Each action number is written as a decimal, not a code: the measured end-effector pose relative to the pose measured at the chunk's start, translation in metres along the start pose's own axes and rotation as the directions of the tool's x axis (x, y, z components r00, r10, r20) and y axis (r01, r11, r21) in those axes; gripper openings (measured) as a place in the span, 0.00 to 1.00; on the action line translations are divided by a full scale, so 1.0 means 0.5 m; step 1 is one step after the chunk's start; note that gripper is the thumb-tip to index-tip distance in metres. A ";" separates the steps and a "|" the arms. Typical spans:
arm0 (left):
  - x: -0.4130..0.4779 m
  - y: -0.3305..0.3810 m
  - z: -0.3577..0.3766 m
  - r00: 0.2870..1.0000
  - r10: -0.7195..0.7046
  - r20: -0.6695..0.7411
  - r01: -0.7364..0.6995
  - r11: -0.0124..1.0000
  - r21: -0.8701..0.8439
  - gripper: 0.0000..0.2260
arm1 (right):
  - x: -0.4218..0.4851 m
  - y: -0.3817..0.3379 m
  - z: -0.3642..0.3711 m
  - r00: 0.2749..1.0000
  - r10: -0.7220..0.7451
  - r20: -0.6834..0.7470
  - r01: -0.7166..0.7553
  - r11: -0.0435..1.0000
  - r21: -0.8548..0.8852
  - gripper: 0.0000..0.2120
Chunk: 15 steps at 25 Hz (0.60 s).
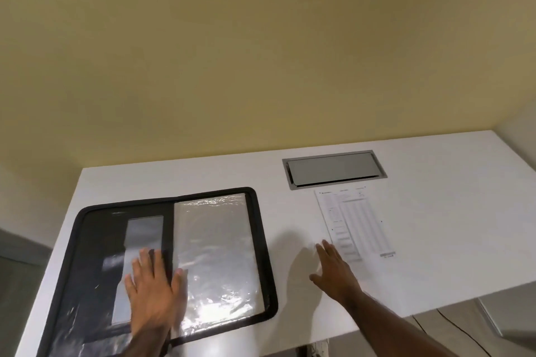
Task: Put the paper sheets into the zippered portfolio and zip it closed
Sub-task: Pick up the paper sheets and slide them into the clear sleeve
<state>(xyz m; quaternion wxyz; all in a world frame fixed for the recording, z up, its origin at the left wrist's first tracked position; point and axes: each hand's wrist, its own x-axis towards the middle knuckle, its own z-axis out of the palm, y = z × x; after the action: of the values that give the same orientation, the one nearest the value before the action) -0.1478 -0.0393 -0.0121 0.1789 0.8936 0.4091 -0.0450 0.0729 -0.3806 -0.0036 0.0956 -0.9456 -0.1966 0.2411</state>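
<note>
A black zippered portfolio lies spread open on the left of the white table. Its right half shows a clear, shiny plastic sleeve; its left half has dark pockets. My left hand rests flat on the portfolio near its spine, fingers straight. A printed paper sheet lies flat to the right of the portfolio. My right hand is spread flat at the sheet's lower left corner, fingertips touching its edge. Whether more sheets lie under it, I cannot tell.
A grey metal cable hatch is set into the table just behind the sheet. A yellow wall runs behind the table. The table's front edge slants across the lower right, with a cable on the floor below.
</note>
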 end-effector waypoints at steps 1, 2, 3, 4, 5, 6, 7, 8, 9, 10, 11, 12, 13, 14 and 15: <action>0.005 0.048 0.009 0.998 0.067 0.009 -0.067 0.998 0.006 0.38 | 0.012 0.036 -0.019 1.000 0.007 0.002 -0.007 1.000 -0.001 0.40; 0.011 0.102 0.021 0.990 0.138 0.030 -0.139 0.990 0.026 0.39 | 0.026 0.074 -0.040 1.000 0.010 -0.002 -0.010 1.000 0.006 0.39; 0.016 0.157 0.037 0.977 0.206 0.062 -0.209 0.977 0.051 0.39 | 0.041 0.111 -0.060 1.000 0.016 -0.001 -0.016 1.000 0.023 0.38; 0.018 0.220 0.057 0.961 0.260 0.098 -0.266 0.962 0.062 0.39 | 0.061 0.153 -0.081 1.000 0.027 0.002 -0.027 0.999 0.046 0.37; 0.022 0.278 0.075 0.945 0.304 0.124 -0.313 0.948 0.057 0.40 | 0.085 0.188 -0.102 0.999 0.034 -0.002 -0.034 0.997 0.063 0.36; 0.023 0.334 0.095 0.927 0.344 0.147 -0.354 0.934 0.045 0.41 | 0.109 0.220 -0.123 0.999 0.035 -0.005 -0.035 0.997 0.073 0.36; 0.022 0.391 0.116 0.907 0.376 0.188 -0.387 0.921 0.027 0.42 | 0.134 0.252 -0.146 1.000 0.029 -0.005 -0.028 0.997 0.071 0.36; 0.021 0.446 0.136 0.885 0.406 0.229 -0.418 0.908 0.004 0.43 | 0.159 0.280 -0.168 1.000 0.023 -0.001 -0.022 0.998 0.062 0.37; 0.019 0.502 0.161 0.859 0.439 0.262 -0.450 0.893 -0.020 0.44 | 0.187 0.313 -0.187 1.000 0.019 0.003 -0.019 0.999 0.047 0.38; 0.016 0.552 0.183 0.834 0.471 0.288 -0.480 0.876 -0.042 0.46 | 0.213 0.341 -0.207 1.000 0.016 0.005 -0.016 0.999 0.030 0.40; 0.013 0.596 0.204 0.811 0.493 0.315 -0.501 0.863 -0.059 0.48 | 0.238 0.363 -0.226 1.000 0.008 0.012 -0.008 1.000 0.015 0.41; 0.011 0.635 0.224 0.791 0.503 0.349 -0.514 0.855 -0.068 0.50 | 0.261 0.384 -0.241 1.000 0.000 0.027 0.000 1.000 0.003 0.42; 0.009 0.665 0.241 0.776 0.506 0.376 -0.524 0.849 -0.059 0.53 | 0.283 0.400 -0.254 0.999 -0.008 0.044 0.009 1.000 -0.007 0.44; 0.007 0.691 0.258 0.769 0.501 0.397 -0.532 0.846 -0.038 0.56 | 0.305 0.416 -0.265 0.998 -0.019 0.060 0.020 1.000 -0.014 0.45; 0.005 0.710 0.272 0.764 0.493 0.416 -0.537 0.843 -0.011 0.58 | 0.324 0.427 -0.274 0.997 -0.035 0.071 0.037 0.999 -0.020 0.46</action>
<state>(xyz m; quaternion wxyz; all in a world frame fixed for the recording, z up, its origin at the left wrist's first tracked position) 0.1279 -0.2996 -0.0391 0.2158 0.9507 0.0989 -0.1995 0.3408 -0.5176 -0.0116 0.0830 -0.9337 -0.2193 0.2705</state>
